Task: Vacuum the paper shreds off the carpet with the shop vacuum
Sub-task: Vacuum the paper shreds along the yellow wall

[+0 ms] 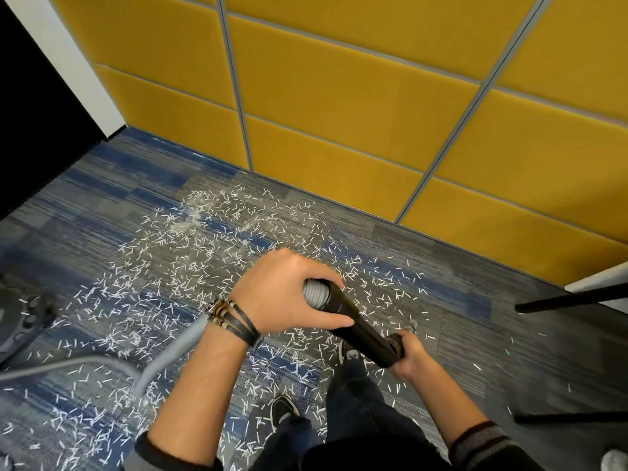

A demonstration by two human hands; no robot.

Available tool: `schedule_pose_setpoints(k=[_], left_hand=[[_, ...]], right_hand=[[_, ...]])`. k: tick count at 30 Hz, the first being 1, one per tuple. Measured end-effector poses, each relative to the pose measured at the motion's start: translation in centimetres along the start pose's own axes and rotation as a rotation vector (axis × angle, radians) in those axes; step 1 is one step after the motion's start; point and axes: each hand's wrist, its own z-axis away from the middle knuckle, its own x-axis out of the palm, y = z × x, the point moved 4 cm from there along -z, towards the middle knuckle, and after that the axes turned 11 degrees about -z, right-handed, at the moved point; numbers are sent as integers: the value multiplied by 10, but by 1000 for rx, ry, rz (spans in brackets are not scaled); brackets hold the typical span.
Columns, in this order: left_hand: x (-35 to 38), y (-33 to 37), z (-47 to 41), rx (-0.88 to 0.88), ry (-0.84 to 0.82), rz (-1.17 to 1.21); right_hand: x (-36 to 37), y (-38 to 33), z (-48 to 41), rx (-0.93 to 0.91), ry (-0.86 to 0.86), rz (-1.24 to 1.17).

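Out from the yellow wall (339, 96), gripping grey hose (315, 294) where joined to black nozzle (356, 321) with left hand (289, 297), clutching nozzle's other end with right hand (413, 360). Standing amid paper shreds (204, 253) strewn across carpet (85, 205) toward that wall.

Both bare forearms reach forward from pushed-up sleeves, the left hand (289, 300), banded at the wrist, curled over the hose (314, 294) where it meets the black tube (360, 326), the right hand (409, 356) gripping that tube's near end.
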Motion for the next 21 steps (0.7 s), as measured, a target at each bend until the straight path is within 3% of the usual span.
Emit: schedule_pose_setpoints(k=[5,11,14,19,21], left_hand=[[13,3,19,21,0,46],[20,13,27,70,33,5],[37,16,21,76,12,-21],[57,23,16,62,-25,-23],[57,26,17,72,-22,-6]], right_hand=[[-31,12,1,2,34,41],[-23,-9,16,-130,60,46],[-20,-28,-19,-175,60,126],[-32,-33,-63,-106,46,222],[-36,-24,-41,-77,69,228]])
